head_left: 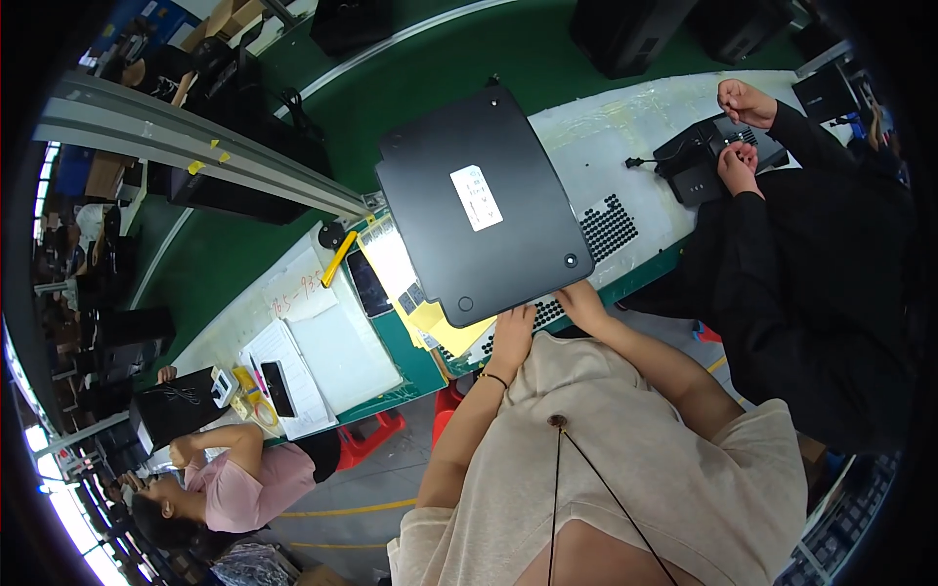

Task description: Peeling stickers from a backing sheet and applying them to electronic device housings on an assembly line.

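Note:
A large black box with a white label on its upper face and round fittings near its corners stands on the bench before me. My left hand is at its near edge, fingers bent against the side. Farther right along the same edge, my right hand grips near the corner; the box hides its fingertips. Between and below the hands shows part of a sheet of small round black pads. More such pads lie right of the box. Yellow sheets stick out at its left.
A yellow-handled cutter and a dark flat device lie at the left, with papers and a phone beyond. A metal post slants overhead. At right, a co-worker's hands handle another black unit; another person sits left.

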Motion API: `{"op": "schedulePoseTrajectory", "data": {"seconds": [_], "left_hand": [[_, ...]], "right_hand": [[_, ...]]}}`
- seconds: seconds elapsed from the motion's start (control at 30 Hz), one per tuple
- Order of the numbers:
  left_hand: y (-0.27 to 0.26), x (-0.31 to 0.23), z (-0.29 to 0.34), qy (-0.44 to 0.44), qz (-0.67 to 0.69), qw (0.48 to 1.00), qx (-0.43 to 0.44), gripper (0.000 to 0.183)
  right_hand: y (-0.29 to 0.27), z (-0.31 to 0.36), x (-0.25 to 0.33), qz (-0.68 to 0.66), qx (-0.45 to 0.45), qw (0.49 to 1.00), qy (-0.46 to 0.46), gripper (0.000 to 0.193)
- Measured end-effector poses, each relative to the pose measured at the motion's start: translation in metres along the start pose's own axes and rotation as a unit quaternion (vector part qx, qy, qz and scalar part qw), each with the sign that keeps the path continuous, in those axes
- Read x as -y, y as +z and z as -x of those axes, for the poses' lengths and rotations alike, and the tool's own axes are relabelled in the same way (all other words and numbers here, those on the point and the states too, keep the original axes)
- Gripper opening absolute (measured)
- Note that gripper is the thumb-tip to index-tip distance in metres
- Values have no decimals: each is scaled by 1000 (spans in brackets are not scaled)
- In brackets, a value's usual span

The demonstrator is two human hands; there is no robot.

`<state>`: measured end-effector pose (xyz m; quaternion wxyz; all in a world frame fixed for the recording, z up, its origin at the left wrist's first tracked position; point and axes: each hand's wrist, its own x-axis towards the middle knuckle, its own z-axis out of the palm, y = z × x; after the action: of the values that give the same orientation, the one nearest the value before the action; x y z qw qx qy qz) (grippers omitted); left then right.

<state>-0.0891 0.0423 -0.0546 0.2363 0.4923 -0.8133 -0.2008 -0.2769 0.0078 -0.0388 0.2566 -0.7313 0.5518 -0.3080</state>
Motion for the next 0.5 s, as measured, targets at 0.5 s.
{"op": "schedulePoseTrajectory", "data": {"seconds": [0.5], "left_hand": [[-71, -8, 4, -53, 98, 993, -44, 15]], "right_hand": [[-141, -216, 138, -253, -160, 948, -110, 13]]}}
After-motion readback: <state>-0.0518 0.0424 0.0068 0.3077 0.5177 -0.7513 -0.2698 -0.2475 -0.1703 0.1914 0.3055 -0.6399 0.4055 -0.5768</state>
